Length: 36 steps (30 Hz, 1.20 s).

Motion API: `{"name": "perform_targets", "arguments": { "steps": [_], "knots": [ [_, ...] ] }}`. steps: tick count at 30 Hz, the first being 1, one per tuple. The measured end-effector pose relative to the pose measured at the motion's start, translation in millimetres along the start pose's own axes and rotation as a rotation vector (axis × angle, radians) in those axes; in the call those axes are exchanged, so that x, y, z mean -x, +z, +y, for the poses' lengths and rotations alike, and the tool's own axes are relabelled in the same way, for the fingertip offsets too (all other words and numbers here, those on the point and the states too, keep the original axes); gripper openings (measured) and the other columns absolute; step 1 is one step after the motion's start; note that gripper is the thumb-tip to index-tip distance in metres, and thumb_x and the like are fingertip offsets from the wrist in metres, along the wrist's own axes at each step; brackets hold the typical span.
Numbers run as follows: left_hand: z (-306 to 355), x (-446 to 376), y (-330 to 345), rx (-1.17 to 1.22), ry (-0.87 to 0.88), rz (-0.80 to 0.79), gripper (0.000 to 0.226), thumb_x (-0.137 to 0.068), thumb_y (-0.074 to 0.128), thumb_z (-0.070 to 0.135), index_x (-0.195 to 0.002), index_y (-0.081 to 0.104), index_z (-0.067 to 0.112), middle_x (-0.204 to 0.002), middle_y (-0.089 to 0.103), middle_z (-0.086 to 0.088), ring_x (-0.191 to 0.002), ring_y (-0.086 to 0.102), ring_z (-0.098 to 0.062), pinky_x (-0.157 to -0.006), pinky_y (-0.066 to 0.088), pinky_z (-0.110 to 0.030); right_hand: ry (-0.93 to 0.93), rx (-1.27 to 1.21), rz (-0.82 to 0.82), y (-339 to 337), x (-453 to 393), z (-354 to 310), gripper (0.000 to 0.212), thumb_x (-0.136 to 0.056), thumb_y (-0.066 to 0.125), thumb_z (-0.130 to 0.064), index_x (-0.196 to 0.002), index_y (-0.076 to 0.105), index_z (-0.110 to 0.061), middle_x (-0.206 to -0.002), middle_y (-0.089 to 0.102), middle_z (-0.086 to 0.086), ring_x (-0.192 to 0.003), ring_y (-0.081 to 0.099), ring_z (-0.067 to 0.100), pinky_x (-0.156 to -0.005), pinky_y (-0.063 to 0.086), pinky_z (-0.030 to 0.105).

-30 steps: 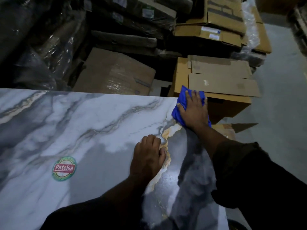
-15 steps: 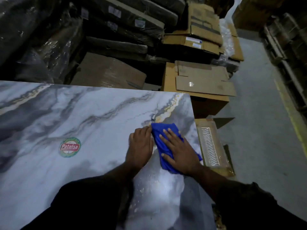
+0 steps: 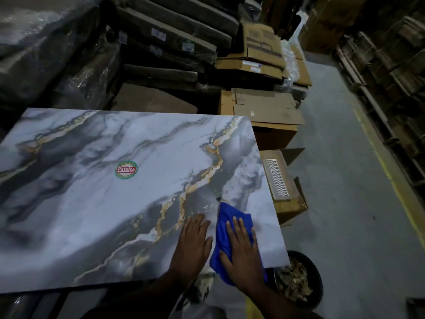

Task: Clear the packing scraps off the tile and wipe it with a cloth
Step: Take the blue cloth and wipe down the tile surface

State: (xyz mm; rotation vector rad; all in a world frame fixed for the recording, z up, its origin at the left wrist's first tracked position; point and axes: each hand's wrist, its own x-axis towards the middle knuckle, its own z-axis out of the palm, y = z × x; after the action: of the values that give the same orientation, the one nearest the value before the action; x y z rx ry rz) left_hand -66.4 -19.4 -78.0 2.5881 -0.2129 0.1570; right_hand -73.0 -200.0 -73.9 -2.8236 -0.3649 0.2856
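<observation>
My right hand [image 3: 242, 254] lay flat, fingers spread, pressing the blue cloth [image 3: 226, 229] onto the tile [image 3: 96, 208] near its right front corner. My left hand [image 3: 192, 244] rested flat, fingers together, just beside the cloth.

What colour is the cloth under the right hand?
Bright blue; the cloth shows best in the head view.

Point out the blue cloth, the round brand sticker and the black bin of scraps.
blue cloth [image 3: 222, 217]: head view, on its upper fold ahead of the fingers.
round brand sticker [image 3: 126, 169]: head view, on its red middle band.
black bin [image 3: 318, 276]: head view, on its right rim.
</observation>
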Motion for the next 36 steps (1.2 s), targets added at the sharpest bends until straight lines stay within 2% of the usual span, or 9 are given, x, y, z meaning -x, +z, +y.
{"name": "perform_targets", "arguments": {
  "steps": [6,12,16,20,24,26,32,34,36],
  "knots": [
    [-9,21,-15,0.025,-0.021,-0.081,0.046,-0.104,0.049,0.031,-0.147,0.048,0.017,-0.159,0.039,-0.003,-0.150,0.032,-0.020,-0.125,0.019,-0.032,-0.314,0.142,-0.078,-17,2,46,0.079,-0.097,0.033,-0.071,-0.162,0.003,-0.037,-0.169,-0.007,-0.012,-0.157,-0.005,0.012,-0.125,-0.003,0.042],
    [-15,24,-21,0.019,-0.149,-0.016,0.043,-0.099,0.060,0.027,-0.140,0.056,0.011,-0.149,0.050,-0.009,-0.140,0.046,-0.028,-0.116,0.037,-0.039,0.183,0.117,0.091,-15,-35,24,0.090,-0.093,0.021,-0.073,-0.163,0.003,-0.019,-0.170,-0.003,0.008,-0.157,-0.008,0.026,-0.125,-0.010,0.049],
    [-17,7,-23,0.007,-0.231,0.056,0.052,-0.101,0.056,0.030,-0.148,0.049,0.008,-0.152,0.049,-0.011,-0.141,0.046,-0.029,-0.116,0.037,-0.043,-0.238,0.133,0.047,9,-42,-16,0.087,-0.096,0.026,-0.073,-0.163,0.008,-0.020,-0.170,-0.003,0.005,-0.158,-0.007,0.023,-0.124,0.001,0.053],
    [-28,-10,-27,-0.099,-0.197,0.102,0.059,-0.099,0.040,0.046,-0.138,0.059,0.006,-0.141,0.059,-0.012,-0.129,0.057,-0.032,-0.108,0.045,-0.044,-0.558,0.225,0.010,-11,-72,28,0.075,-0.102,0.027,-0.065,-0.163,0.008,-0.027,-0.171,0.003,0.000,-0.158,-0.002,0.018,-0.123,0.011,0.053],
    [-42,-21,-22,-0.123,-0.249,0.177,0.048,-0.099,0.046,0.042,-0.130,0.063,0.009,-0.133,0.060,-0.009,-0.121,0.057,-0.032,-0.100,0.048,-0.044,0.033,0.160,0.091,-35,-128,45,0.077,-0.101,0.028,-0.063,-0.163,0.010,-0.021,-0.171,0.006,0.007,-0.158,-0.001,0.024,-0.126,0.006,0.054],
    [-46,-27,-18,-0.139,-0.235,0.237,0.043,-0.101,0.050,0.036,-0.130,0.062,0.008,-0.129,0.061,-0.010,-0.116,0.056,-0.031,-0.099,0.048,-0.044,0.092,0.150,0.127,-30,-140,21,0.081,-0.100,0.031,-0.064,-0.163,0.008,-0.019,-0.170,0.004,0.010,-0.158,-0.001,0.027,-0.126,0.002,0.053],
    [-61,-56,-18,-0.275,-0.287,0.259,0.022,-0.102,0.044,0.020,-0.106,0.064,0.011,-0.100,0.057,-0.008,-0.088,0.056,-0.031,-0.077,0.044,-0.045,-0.784,0.178,-0.025,-10,-136,8,0.077,-0.100,0.038,-0.062,-0.163,0.014,-0.024,-0.171,0.006,0.001,-0.158,0.001,0.019,-0.125,0.007,0.052],
    [-68,-65,-20,-0.305,-0.328,0.249,0.016,-0.100,0.051,0.022,-0.107,0.063,0.014,-0.097,0.056,-0.007,-0.086,0.054,-0.030,-0.074,0.043,-0.045,-0.730,0.228,-0.010,-24,-159,24,0.076,-0.100,0.037,-0.060,-0.163,0.015,-0.024,-0.171,0.008,0.001,-0.158,0.002,0.018,-0.125,0.011,0.052],
    [-72,-72,-20,-0.329,-0.341,0.223,0.029,-0.094,0.054,0.023,-0.121,0.063,0.014,-0.097,0.056,-0.008,-0.086,0.054,-0.030,-0.071,0.043,-0.045,-0.400,0.221,0.050,-39,-184,35,0.076,-0.099,0.035,-0.059,-0.162,0.017,-0.021,-0.170,0.010,0.004,-0.158,0.003,0.021,-0.125,0.013,0.053]
  ]
}}
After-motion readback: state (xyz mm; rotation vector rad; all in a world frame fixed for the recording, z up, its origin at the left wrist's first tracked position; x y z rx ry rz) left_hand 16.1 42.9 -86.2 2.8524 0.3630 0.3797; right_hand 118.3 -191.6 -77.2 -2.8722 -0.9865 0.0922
